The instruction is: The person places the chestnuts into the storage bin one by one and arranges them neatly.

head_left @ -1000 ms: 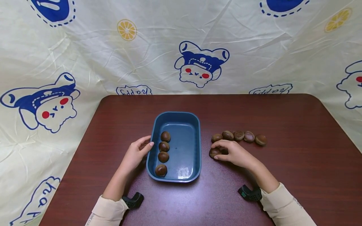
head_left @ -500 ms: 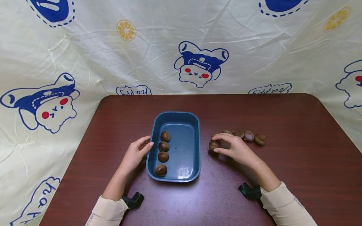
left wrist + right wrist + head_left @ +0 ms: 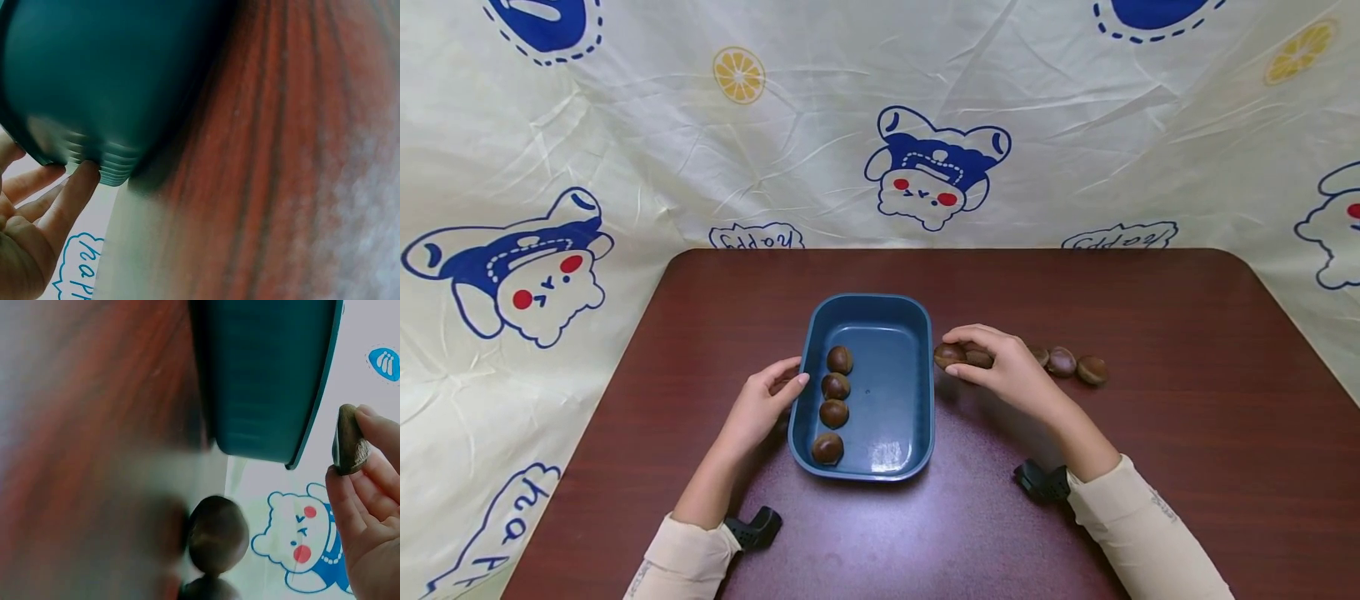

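Observation:
A blue plastic tray (image 3: 904, 400) stands on the table, with several brown chestnuts (image 3: 827, 448) in a line along its left side. My left hand (image 3: 765, 403) holds the tray's left rim, thumb over the edge; the left wrist view shows its fingers against the ribbed outer wall (image 3: 119, 159). Between thumb and fingertips, my right hand (image 3: 1011, 372) pinches one chestnut (image 3: 950, 357), just right of the tray's right rim. In the right wrist view this chestnut (image 3: 350, 440) is held above the table.
Further chestnuts lie in a row on the table to the right, such as this end one (image 3: 1092, 370); my right hand partly covers the row. The brown table (image 3: 1150, 467) ends at a patterned cloth (image 3: 820, 150) behind.
My right hand has lifted the chestnut from the table and carried it away from me and left, close to the tray. My left hand and the tray have stayed put.

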The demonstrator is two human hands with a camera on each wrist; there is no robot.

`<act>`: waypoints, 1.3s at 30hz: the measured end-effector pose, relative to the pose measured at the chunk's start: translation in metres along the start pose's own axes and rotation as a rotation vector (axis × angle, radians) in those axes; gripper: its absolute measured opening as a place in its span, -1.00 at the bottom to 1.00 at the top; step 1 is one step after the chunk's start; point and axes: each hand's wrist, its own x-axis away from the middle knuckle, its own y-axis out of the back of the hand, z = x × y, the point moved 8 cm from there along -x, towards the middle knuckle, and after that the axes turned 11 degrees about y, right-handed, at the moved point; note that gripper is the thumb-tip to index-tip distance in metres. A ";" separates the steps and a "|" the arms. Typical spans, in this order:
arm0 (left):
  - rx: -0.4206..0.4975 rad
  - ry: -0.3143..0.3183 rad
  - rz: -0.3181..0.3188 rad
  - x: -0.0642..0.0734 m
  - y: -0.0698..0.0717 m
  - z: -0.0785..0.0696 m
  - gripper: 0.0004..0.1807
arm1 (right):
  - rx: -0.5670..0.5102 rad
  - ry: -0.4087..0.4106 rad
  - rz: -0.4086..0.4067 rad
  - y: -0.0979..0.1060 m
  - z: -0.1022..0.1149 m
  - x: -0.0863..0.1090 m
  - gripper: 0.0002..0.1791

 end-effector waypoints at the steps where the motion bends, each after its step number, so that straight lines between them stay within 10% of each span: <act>1: -0.001 -0.001 -0.001 0.000 0.000 0.000 -0.58 | -0.011 0.003 -0.001 -0.001 0.001 -0.004 -0.63; 22: 0.034 0.004 -0.004 -0.021 -0.002 0.035 -0.55 | -0.135 -0.009 0.070 -0.055 0.005 -0.084 -0.58; 39: 0.063 0.005 0.029 -0.010 -0.003 0.016 -0.57 | -0.092 -0.106 0.152 -0.098 -0.011 -0.109 -0.64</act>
